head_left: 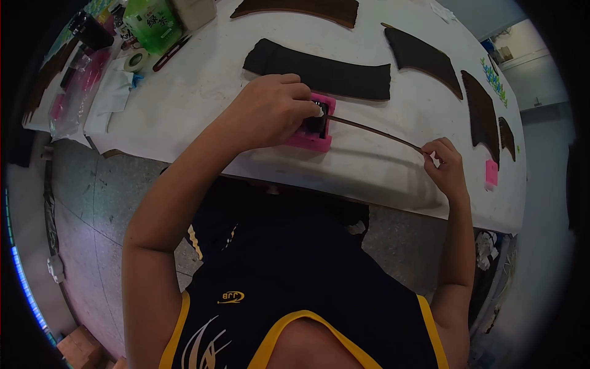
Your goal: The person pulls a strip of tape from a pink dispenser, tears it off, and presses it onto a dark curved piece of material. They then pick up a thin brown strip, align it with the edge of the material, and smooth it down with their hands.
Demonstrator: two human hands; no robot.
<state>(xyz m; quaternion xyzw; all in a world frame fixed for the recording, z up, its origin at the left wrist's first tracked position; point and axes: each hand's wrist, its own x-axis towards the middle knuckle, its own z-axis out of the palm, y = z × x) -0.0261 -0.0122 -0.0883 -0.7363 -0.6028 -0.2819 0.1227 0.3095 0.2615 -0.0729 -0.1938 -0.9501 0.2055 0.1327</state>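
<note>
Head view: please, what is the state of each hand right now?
Left hand: closed, pinching a small white thing at the pink holder.
Right hand: closed, pinching one end of the thin brown strip.

Pink holder (316, 144), dark brown strip (376, 130), white table (196, 86)

White table (196, 86), speckled grey floor (101, 206) (dark-lined in places), pale cabinet (536, 77) at upper right, bluish strip of light (27, 289) far left
</note>
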